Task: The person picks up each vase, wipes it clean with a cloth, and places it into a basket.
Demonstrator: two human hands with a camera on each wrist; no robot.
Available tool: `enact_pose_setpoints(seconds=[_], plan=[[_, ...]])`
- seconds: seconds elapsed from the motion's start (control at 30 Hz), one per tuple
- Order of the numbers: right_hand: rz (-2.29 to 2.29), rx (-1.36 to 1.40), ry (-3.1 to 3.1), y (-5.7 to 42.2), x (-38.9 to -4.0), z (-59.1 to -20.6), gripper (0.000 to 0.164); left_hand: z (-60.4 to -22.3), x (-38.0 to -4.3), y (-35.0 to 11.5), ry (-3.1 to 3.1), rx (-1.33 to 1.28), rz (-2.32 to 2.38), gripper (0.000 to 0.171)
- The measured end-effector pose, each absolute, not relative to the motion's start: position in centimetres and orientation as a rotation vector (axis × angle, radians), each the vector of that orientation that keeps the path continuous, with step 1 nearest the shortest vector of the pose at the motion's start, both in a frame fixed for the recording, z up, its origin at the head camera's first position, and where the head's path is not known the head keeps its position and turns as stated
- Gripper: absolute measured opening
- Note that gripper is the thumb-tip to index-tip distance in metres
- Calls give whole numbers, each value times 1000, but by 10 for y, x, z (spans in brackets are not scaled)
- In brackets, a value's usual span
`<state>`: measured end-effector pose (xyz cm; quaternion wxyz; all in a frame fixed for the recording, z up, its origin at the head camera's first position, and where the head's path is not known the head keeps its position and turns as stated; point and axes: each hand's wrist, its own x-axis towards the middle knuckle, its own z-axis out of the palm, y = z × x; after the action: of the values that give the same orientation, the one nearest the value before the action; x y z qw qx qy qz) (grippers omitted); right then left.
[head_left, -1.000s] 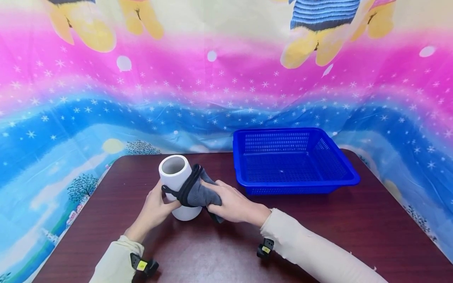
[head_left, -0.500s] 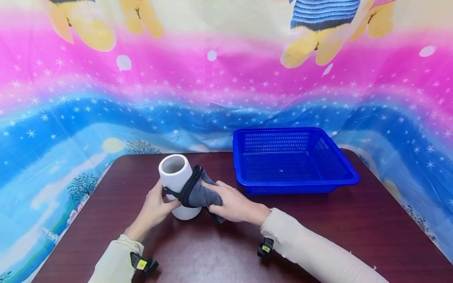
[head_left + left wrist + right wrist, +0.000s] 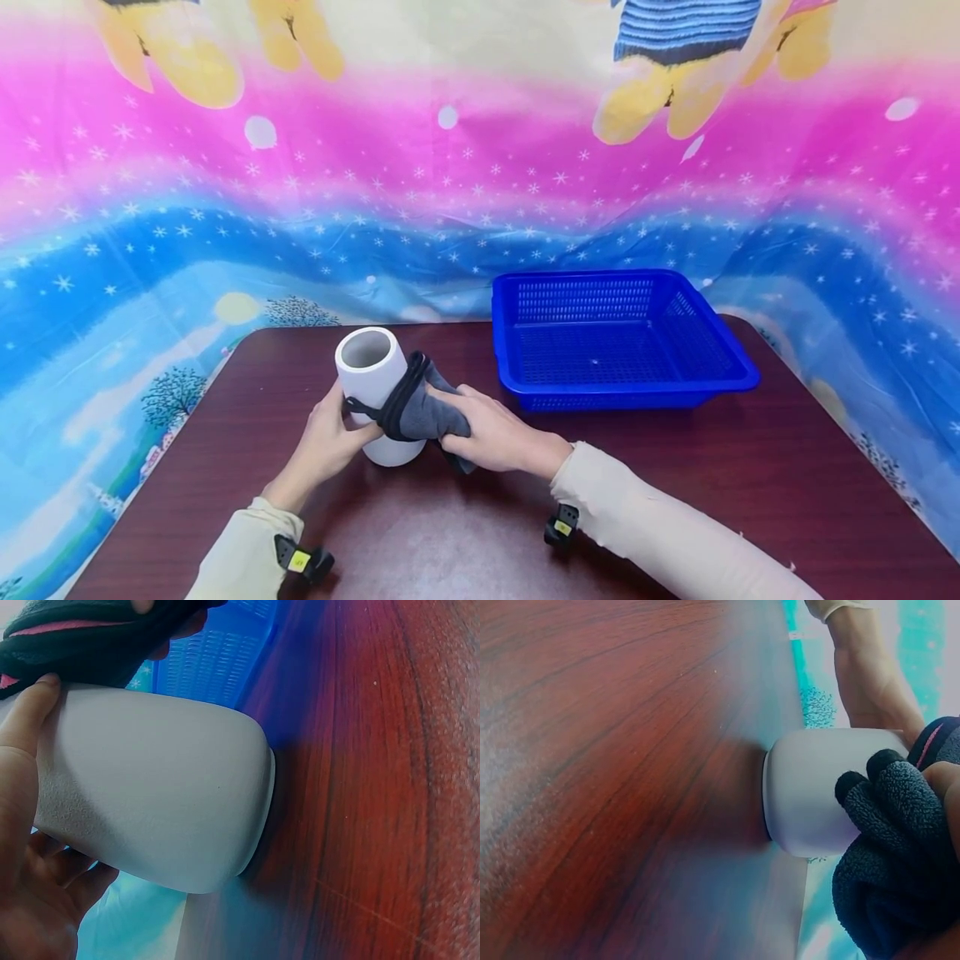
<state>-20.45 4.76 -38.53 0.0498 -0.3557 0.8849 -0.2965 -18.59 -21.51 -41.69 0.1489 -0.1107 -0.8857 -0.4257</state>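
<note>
A white vase [image 3: 369,383] with a wide round mouth stands upright on the table, left of the middle. My left hand [image 3: 324,443] grips its left side, thumb in front and fingers behind. In the left wrist view the vase's smooth lower body [image 3: 165,787] meets the table. A dark grey cloth [image 3: 429,415] with black edging lies against the vase's right side. My right hand [image 3: 501,433] holds this cloth bunched between thumb and fingers. Folds of the fleecy cloth [image 3: 892,825] touch the vase in the right wrist view. Most left-hand fingers are hidden behind the vase in the head view.
A blue perforated plastic basket [image 3: 622,387] stands at the back right of the dark red-brown wooden table [image 3: 465,533]. Behind the table hangs a colourful printed cloth backdrop [image 3: 450,192]. Nothing is visible inside the basket.
</note>
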Motion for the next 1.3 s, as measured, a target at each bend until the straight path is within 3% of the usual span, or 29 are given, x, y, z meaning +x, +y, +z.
enact_pose_setpoints(seconds=[1.3], plan=[[-835, -1077, 2685, 53, -207, -399, 73, -416, -186, -215, -2544, -314, -1229, 69]])
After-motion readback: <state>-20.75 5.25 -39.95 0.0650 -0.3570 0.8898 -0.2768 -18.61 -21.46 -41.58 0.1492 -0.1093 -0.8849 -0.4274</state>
